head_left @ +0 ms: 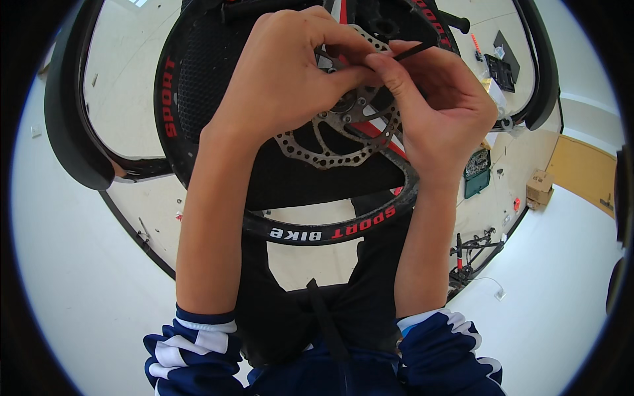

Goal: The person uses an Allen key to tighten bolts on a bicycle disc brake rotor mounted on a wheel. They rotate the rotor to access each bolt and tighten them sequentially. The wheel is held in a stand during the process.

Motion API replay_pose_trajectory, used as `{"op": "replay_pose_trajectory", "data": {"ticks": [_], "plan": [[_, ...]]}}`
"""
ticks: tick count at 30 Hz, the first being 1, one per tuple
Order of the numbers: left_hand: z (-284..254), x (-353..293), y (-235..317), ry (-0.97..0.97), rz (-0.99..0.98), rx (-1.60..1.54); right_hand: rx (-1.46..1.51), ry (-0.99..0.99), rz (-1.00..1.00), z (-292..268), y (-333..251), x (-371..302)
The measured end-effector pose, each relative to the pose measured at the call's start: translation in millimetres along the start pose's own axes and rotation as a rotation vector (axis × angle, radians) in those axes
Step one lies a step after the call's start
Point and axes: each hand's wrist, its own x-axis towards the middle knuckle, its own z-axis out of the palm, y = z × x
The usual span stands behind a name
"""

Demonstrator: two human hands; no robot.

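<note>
Head view: left hand (pixel 281 69) and right hand (pixel 439 109) over a brake disc (pixel 330 160) on a bike wheel (pixel 257 226).
Right's pinching a black stick (pixel 416 49) near the disc's top edge; left fingertips (pixel 360 75) bunched close, can't tell if they're gripping. Gaps out to both armrests (pixel 76 109).

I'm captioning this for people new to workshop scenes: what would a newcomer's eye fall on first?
First, probably the bare left hand and right hand, meeting at upper centre, a thin black rod in the right one's fingers. Just below them, the perforated metal disc stands out, then the black wheel rim with red and white lettering, curving beneath it.
</note>
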Motion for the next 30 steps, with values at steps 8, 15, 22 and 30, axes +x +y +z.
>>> {"op": "replay_pose_trajectory", "data": {"ticks": [8, 15, 22, 30], "plan": [[-10.4, 2.6, -7.2, -0.044, 0.208, 0.075, 0.042, -0.091, -0.083, -2.6, 3.7, 3.2], [-5.5, 0.6, -5.7, -0.038, 0.137, 0.126, -0.227, -0.199, -0.063, -12.3, 4.7, -0.9], [-3.4, 1.5, -5.5, 0.013, -0.003, 0.084, -0.396, -0.191, -0.052, -7.6, 5.7, -1.9], [-4.5, 3.2, -0.7, 0.051, 0.041, 0.102, -0.303, -0.129, -0.012, -3.6, 14.6, -4.9]]}}
